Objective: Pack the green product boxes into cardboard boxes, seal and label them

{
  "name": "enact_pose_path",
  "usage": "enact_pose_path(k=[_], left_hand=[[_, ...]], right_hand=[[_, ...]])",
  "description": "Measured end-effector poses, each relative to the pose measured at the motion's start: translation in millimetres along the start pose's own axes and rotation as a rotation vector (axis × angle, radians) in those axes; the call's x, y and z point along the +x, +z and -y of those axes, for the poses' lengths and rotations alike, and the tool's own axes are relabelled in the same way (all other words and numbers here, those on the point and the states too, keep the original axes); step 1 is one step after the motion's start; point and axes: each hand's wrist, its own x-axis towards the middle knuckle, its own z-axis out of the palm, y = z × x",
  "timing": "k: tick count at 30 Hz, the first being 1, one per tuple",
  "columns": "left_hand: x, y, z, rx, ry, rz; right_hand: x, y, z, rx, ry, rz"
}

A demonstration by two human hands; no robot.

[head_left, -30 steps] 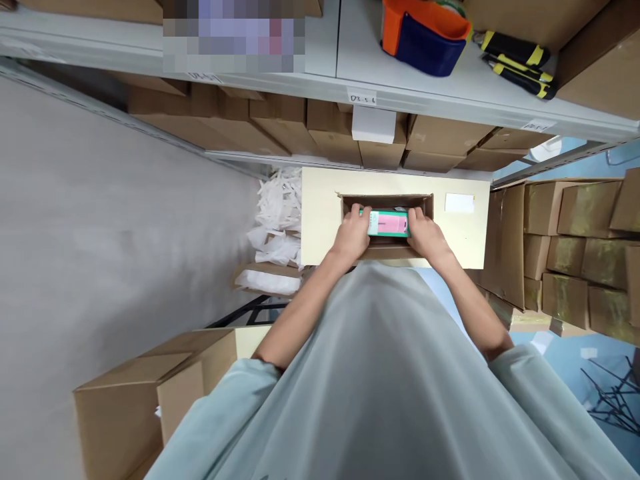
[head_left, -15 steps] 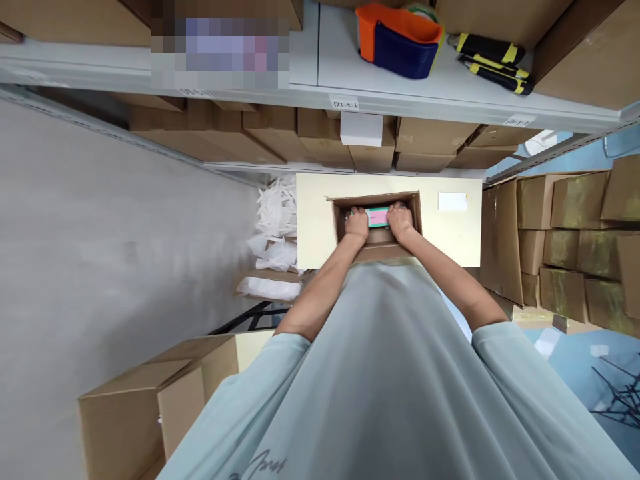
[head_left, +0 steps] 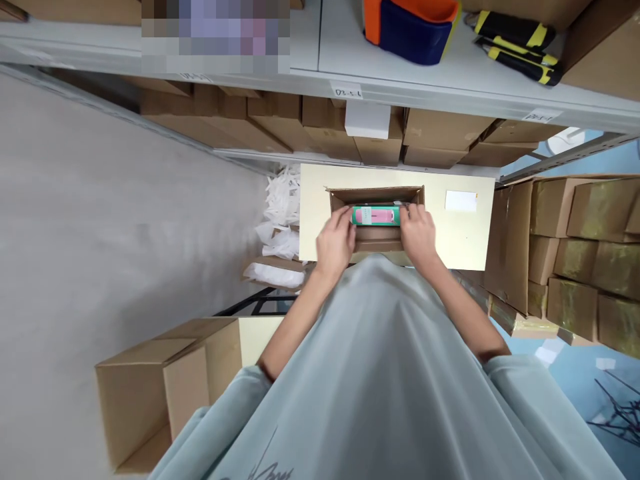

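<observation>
A small green box (head_left: 376,216) with a pink device pictured on it lies lengthwise over the opening of a cardboard carton (head_left: 376,246). My left hand (head_left: 336,241) has its fingers closed on the left end of the green box. At the opposite end my right hand (head_left: 419,230) grips it the same way. The open carton stands on a cream tabletop (head_left: 465,233). Its inside is partly hidden by the green box and my hands.
A white label (head_left: 461,201) lies on the tabletop's right. Above is a shelf with a tape dispenser (head_left: 415,33) and utility knives (head_left: 520,50). Brown boxes (head_left: 590,247) are stacked at right; shredded paper (head_left: 283,197) lies at left, an open carton (head_left: 135,400) below it.
Both hands have come up out of the carton and moved apart, bringing the green box higher. More of its printed face shows now. The view has shifted slightly.
</observation>
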Motion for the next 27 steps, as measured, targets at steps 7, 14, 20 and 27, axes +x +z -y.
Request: enact_pose_path(k=[7,14,20,27], left_hand=[[-34.3,-8.7,21.1,0.064,-0.322,-0.144],[-19.2,5.4,23.0,0.066,-0.399,-0.126],[-71.4,-27.6,51.3,0.009,-0.427,-0.209],[-247.8,-65.1,138.8,-0.088,-0.632,-0.442]], right_hand=[[-41.9,-21.0,-41.0,0.141,0.250,-0.140],[-45.7,-1.7,-45.5,0.183,0.254,-0.075],[-64.4,-21.3,-3.0,0.140,0.209,-0.168],[-105.3,-12.3,133.6,0.164,-0.128,-0.241]])
